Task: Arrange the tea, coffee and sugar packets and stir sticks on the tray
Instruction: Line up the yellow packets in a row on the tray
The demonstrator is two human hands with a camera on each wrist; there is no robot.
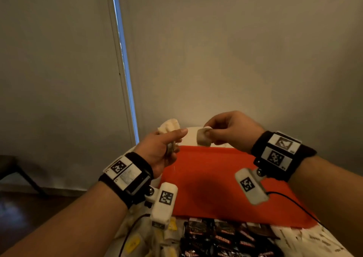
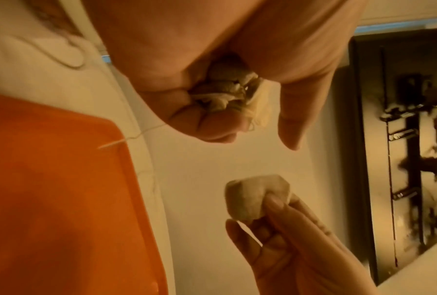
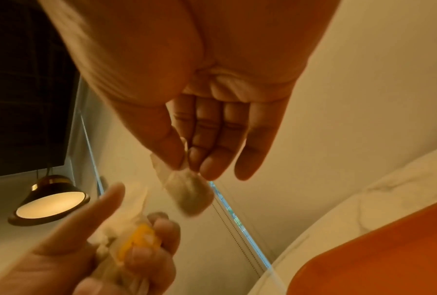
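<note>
white table (image 1: pixel 188 133) under an orange tray (image 1: pixel 216 178); above its far edge my left hand (image 1: pixel 159 150) clutches a bunch of tea bags (image 1: pixel 170 126), my right hand (image 1: pixel 231 129) pinches one tea bag (image 1: pixel 203 138).

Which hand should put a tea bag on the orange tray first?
Probably the right hand: it pinches one tea bag above the orange tray's far edge. The left hand grips a bunch of tea bags.

A single pale, soft tea bag (image 1: pixel 203 138) hung pinched above the far edge of a flat orange-red tray (image 1: pixel 216 178). A crumpled bunch of tea bags (image 1: pixel 170 127) was bundled just beside it. Dark coffee packets (image 1: pixel 222 237) lay heaped by the tray's near edge.
</note>
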